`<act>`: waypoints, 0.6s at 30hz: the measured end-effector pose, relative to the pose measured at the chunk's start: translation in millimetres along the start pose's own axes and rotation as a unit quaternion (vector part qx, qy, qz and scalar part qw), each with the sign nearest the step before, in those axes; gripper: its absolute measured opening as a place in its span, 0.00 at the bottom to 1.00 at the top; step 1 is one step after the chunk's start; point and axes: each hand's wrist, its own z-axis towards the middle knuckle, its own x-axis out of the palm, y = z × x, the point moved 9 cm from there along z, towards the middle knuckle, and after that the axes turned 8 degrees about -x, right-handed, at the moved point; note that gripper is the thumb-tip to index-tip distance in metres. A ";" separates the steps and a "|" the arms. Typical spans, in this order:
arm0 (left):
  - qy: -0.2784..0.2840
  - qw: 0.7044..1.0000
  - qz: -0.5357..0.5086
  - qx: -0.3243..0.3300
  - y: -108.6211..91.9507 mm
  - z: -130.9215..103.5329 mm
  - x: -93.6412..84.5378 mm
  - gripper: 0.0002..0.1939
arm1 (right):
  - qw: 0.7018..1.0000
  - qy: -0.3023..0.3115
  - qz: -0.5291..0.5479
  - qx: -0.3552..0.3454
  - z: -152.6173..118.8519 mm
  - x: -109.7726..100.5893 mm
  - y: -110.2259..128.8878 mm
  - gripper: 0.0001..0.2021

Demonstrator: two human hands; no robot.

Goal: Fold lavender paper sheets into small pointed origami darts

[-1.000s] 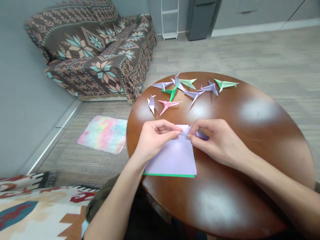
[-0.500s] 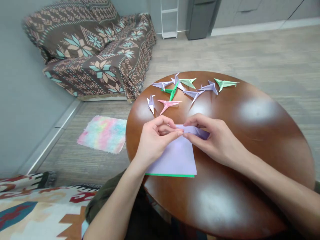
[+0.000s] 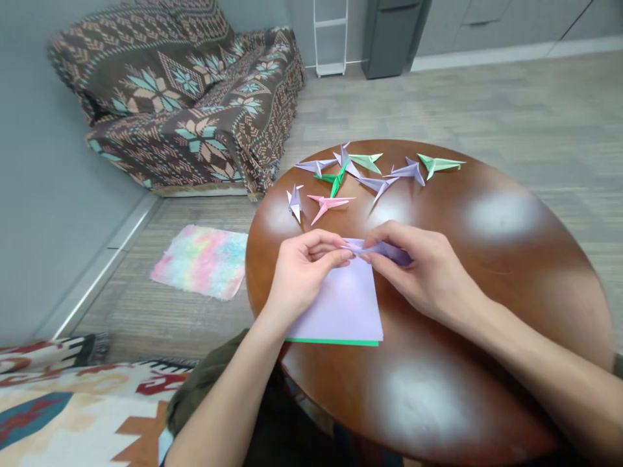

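Observation:
Between my two hands is a folded piece of lilac paper [image 3: 393,253], held above the table. My left hand [image 3: 311,263] pinches its left tip between thumb and fingers. On the other side, my right hand [image 3: 413,259] grips the wider part, thumb below and index finger above; some of the paper is hidden in the palm. Beneath the hands lies a stack of square paper [image 3: 345,308], lilac on top with a green edge showing at the front.
Folded paper birds lie along the far side of the round brown table [image 3: 487,272], among them a pink one [image 3: 328,206], a green one [image 3: 335,178] and several lilac ones. A patterned sofa [image 3: 195,110] and a pastel rug [image 3: 202,259] are on the left.
The fingers of both hands have shifted slightly on the folded lilac paper, and more of its left tip shows between them. The birds and the paper stack stay in place.

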 end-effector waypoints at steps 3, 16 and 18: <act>-0.004 1.000 0.000 -0.001 0.7 0.0 0.4 0.11 | 1.000 -0.002 -0.006 -0.025 1.1 0.8 2.4 0.05; 0.004 0.993 0.095 0.074 -11.9 -7.0 5.6 0.07 | 0.997 0.012 0.077 -0.018 3.8 3.9 5.3 0.04; 0.014 0.991 0.108 0.079 -12.4 -7.7 8.4 0.06 | 0.995 0.017 0.095 -0.012 3.5 5.4 4.3 0.05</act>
